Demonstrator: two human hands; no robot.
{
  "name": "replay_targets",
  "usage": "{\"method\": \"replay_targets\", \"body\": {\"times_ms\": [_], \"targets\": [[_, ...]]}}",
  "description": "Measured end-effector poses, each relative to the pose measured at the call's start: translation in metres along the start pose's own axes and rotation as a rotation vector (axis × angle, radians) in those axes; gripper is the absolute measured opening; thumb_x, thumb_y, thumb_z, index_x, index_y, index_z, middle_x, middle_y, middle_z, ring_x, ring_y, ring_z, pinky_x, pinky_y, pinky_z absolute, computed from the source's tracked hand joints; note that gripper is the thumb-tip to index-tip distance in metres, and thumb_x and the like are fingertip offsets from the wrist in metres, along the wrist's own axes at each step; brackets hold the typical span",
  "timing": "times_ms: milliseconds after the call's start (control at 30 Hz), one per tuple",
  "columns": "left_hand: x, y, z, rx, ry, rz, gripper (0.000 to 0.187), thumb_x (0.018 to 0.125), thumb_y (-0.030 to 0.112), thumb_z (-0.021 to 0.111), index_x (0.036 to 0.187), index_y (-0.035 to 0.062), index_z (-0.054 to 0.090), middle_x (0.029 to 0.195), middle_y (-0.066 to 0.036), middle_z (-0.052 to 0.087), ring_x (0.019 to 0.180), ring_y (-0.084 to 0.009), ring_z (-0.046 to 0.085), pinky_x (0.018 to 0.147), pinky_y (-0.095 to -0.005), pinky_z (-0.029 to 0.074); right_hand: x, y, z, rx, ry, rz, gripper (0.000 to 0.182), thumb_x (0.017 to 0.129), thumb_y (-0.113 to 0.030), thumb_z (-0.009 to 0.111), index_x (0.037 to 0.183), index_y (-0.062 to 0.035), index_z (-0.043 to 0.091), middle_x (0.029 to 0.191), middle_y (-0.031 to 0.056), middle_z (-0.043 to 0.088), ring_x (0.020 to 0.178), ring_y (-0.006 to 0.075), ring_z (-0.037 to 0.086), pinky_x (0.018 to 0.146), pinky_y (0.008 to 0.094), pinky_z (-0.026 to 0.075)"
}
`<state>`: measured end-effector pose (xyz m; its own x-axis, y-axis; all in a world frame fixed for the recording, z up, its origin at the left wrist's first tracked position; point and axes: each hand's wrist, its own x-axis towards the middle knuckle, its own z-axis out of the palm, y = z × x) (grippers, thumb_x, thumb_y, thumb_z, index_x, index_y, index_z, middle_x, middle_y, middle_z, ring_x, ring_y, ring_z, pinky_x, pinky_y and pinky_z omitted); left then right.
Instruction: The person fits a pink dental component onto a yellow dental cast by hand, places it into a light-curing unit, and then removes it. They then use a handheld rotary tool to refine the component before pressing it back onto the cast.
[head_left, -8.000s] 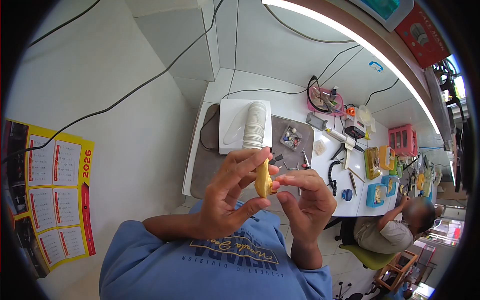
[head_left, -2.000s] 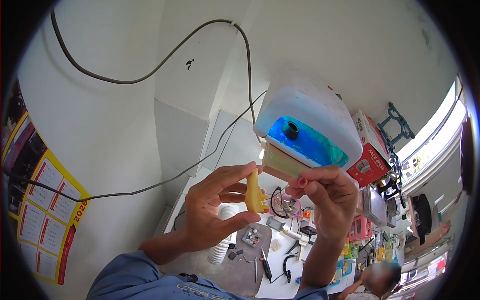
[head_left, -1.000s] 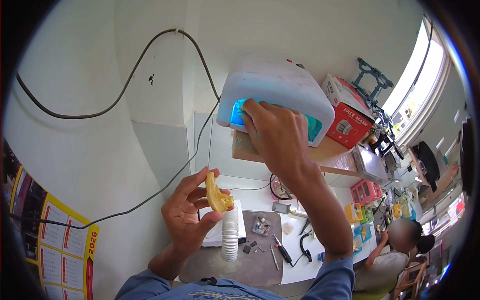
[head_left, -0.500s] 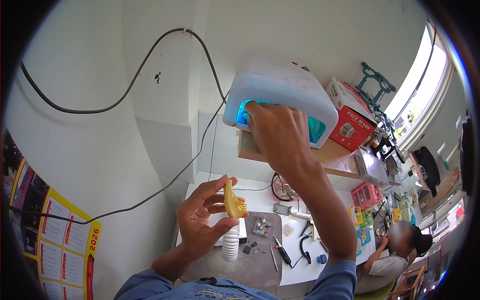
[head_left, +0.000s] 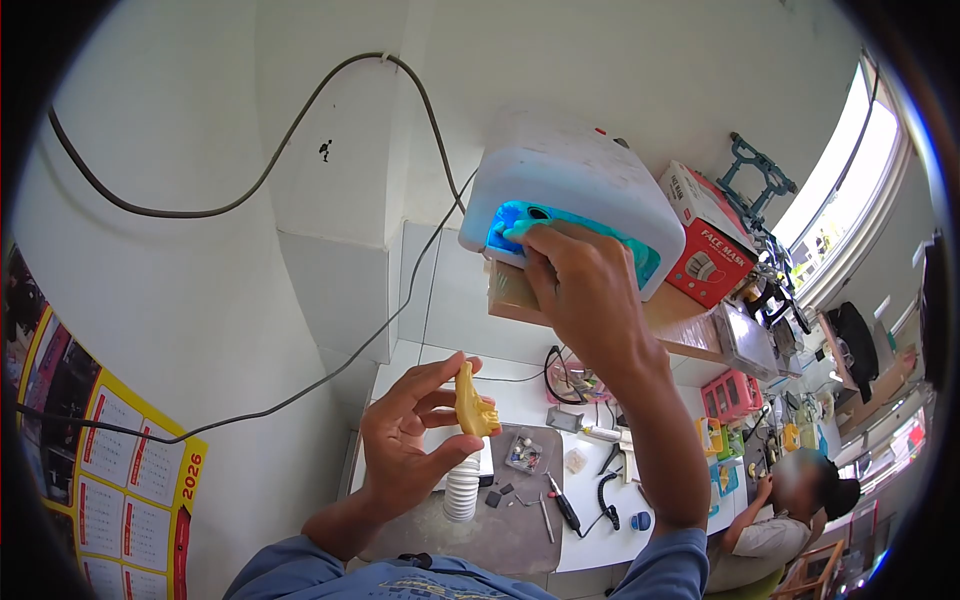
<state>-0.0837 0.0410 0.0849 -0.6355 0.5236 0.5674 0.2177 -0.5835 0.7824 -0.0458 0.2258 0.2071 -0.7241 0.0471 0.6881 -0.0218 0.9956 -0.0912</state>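
My left hand (head_left: 408,430) grips a yellow dental cast (head_left: 472,402) between thumb and fingertips, held upright above the bench. Up ahead, my right hand (head_left: 582,275) reaches into the front opening of a white UV curing lamp (head_left: 570,165). Blue light glows inside the lamp and tints the fingertips cyan. Those fingers are pinched together at the left part of the opening; whatever is between them, I cannot make out. Beneath the lamp is a wooden shelf (head_left: 515,295).
A face mask box (head_left: 705,240) stands right of the lamp. Below, the bench holds a white ribbed hose (head_left: 461,492), a small parts box (head_left: 525,452) and a handpiece (head_left: 566,508). A dark cable (head_left: 330,375) crosses the left wall. A co-worker (head_left: 780,530) sits at right.
My right hand has shifted slightly right and down, its fingertips now showing more in the lamp opening. The left hand still holds the dental cast; the view has shifted slightly.
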Motion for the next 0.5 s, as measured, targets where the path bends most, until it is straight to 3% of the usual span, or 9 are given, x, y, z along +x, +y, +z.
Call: {"method": "replay_targets", "body": {"times_ms": [500], "targets": [[0.0005, 0.0025, 0.0004, 0.013, 0.007, -0.021, 0.078, 0.077, 0.036, 0.08, 0.134, -0.0058, 0.046, 0.123, -0.028, 0.057, 0.097, -0.0295, 0.069, 0.079, -0.0401, 0.06, 0.0016, 0.006, 0.0055, 0.013, -0.054, -0.002, 0.018, 0.085, -0.008, 0.062, 0.099, -0.0012, 0.071, 0.082, 0.0222, 0.068, 0.071, 0.0363, 0.066, 0.07, 0.0439, 0.053]]}}
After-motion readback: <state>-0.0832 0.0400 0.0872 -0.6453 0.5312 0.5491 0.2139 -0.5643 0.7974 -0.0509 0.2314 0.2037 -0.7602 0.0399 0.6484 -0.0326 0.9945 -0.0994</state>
